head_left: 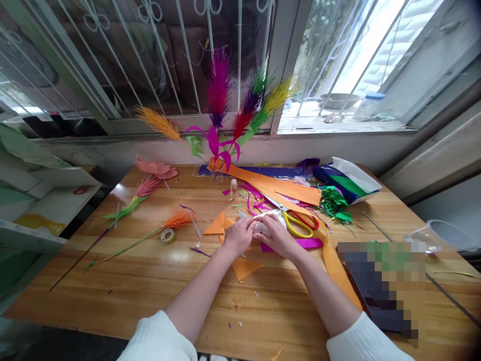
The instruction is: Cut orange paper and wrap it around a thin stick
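My left hand [239, 233] and my right hand [275, 232] meet over the middle of the table, fingertips closed together. Both are on a crumpled white piece [278, 215] that looks like tissue; part of it is hidden under the right fingers. Just beyond and right of the right hand lie scissors with yellow and red handles [298, 224]. Orange paper pieces [246, 268] are scattered beneath and beside the left hand. A magenta strip [310, 243] rests by the right wrist. Past the hands stands a small clear bottle [233, 189].
Colourful paper plumes [219, 85] stand in a clear vase at the back. Paper flower stems [131, 244] and a tape roll [168, 235] lie left. A long orange strip [334, 265], green tinsel [333, 203], a dark pixelated object [372, 286] and a clear cup [423, 238] are right.
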Tool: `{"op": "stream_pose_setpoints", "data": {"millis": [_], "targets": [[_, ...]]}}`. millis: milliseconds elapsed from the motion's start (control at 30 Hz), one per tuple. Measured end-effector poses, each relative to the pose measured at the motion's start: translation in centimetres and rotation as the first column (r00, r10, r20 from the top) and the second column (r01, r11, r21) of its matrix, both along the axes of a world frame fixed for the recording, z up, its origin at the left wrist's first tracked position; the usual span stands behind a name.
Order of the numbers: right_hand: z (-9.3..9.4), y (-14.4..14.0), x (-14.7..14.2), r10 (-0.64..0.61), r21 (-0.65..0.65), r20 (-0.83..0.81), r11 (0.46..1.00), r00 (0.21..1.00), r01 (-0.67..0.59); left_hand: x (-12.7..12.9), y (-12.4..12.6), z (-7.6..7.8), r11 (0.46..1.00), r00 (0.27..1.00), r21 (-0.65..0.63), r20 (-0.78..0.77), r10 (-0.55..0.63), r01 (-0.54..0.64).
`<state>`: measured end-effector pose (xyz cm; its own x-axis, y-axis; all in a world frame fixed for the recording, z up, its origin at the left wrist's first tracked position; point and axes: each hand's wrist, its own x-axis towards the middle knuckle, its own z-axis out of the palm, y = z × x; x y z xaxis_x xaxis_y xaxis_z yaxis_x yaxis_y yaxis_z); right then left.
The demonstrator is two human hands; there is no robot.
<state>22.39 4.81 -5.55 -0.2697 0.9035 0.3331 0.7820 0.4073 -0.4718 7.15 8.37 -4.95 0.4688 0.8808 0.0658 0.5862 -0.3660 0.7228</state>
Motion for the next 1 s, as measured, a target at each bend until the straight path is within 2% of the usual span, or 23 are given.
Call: {"op": "stream_pose_setpoints", "data": {"millis": [133, 267, 467, 600, 733, 833, 900, 1000], "targets": [[-1.2, 0.0, -0.5, -0.041, 0.104, 0.100, 0.994, 0.994, 0.031, 0.3, 0.2, -0.7, 0.995, 0.998, -0.073, 0.014, 0.065, -0.063], [-1.6, 0.2, -0.6, -0.022, 0.109, 0.136, 0.994, 0.991, 0.007, 0.3, 0.1, -1.1, 0.987, 0.995, -0.140, 0.051, 0.091, -0.083], [-1.2, 0.4, -0.1, 0.042, 0.070, 0.053, 0.997, 0.998, -0.045, -0.1, 0.5, -1.1, 0.952, 0.967, -0.305, 0.249, 0.059, 0.020], [-0.4, -0.1, 0.3, 0.082, -0.019, -0.040, 0.996, 0.996, -0.082, 0.3, 0.7, -1.1, 0.857, 0.901, -0.487, 0.428, 0.065, 0.169], [0.2, -0.5, 0.5, 0.077, -0.053, -0.121, 0.995, 0.990, -0.084, 0.8, 0.4, -0.8, 0.702, 0.810, -0.634, 0.570, 0.139, 0.325], [0.0, -0.4, 0.3, 0.030, -0.032, -0.177, 0.999, 0.984, -0.036, 1.3, 0.0, -0.7, 0.594, 0.733, -0.691, 0.639, 0.234, 0.412], [-0.3, -0.2, 0.1, -0.024, -0.008, -0.193, 1.000, 0.981, 0.023, 2.0, -0.4, -0.8, 0.554, 0.669, -0.706, 0.670, 0.321, 0.441], [-0.6, -0.1, -0.4, -0.085, 0.022, -0.180, 0.996, 0.980, 0.090, 3.3, -1.0, -1.5, 0.526, 0.565, -0.719, 0.689, 0.454, 0.454]]}}
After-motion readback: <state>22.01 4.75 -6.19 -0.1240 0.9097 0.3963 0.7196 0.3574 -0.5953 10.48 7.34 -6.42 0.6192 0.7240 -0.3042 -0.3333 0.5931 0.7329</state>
